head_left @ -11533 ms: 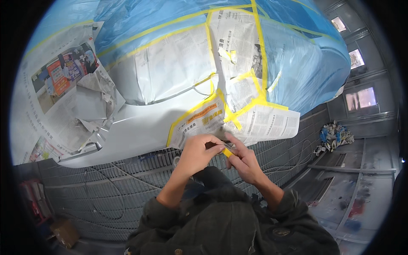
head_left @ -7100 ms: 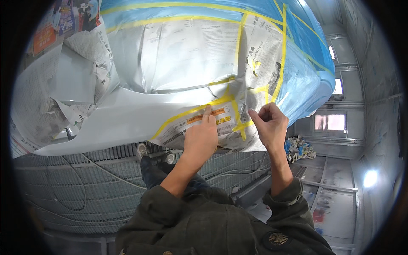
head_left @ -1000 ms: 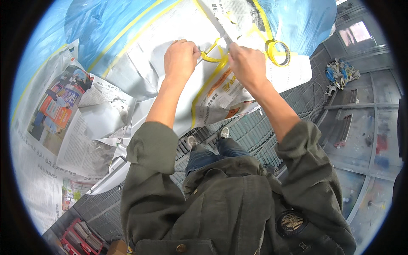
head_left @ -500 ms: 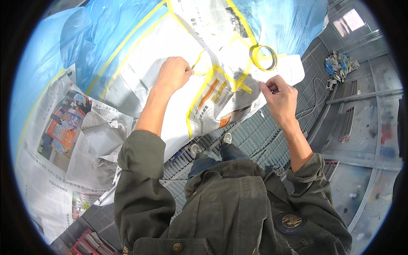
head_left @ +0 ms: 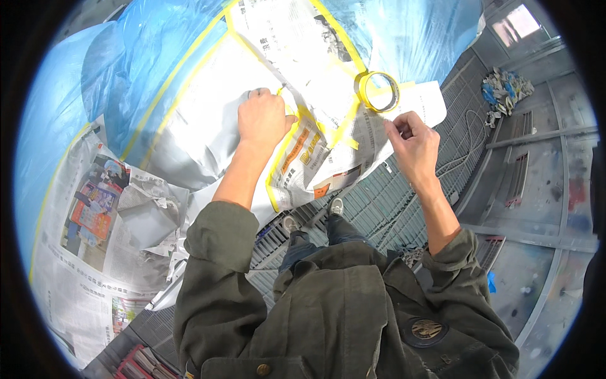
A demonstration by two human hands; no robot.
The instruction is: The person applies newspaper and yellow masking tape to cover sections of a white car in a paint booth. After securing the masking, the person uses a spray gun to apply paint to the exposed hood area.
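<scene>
A: Entry one, left hand?
B: Left hand [head_left: 260,120]. Back uppermost, fingers curled under, thumb out to its right, at a yellow tape strip [head_left: 278,158]. Contents of the grip: hidden; cannot tell.

A: Entry two, right hand?
B: Right hand [head_left: 415,144]. Fingers curled, thumb and forefinger tips together or nearly so. Whether anything thin sits between them: cannot tell.

A: Entry three, tape roll?
B: Tape roll [head_left: 362,95], one. Yellow, ring-shaped, on the papered surface; just beyond the right hand and to its left, apart from the fingertips.

A: Surroundings?
B: Printed newspaper sheet [head_left: 309,165], edged in yellow tape, between the hands. Blue film [head_left: 416,38], beyond both hands. Second newspaper [head_left: 126,259], with a coloured picture panel, left of the left hand. Crumpled heap [head_left: 508,88], white and blue, beyond the right hand and to its right. Slatted floor [head_left: 372,202], nearer the body, between the forearms.
</scene>
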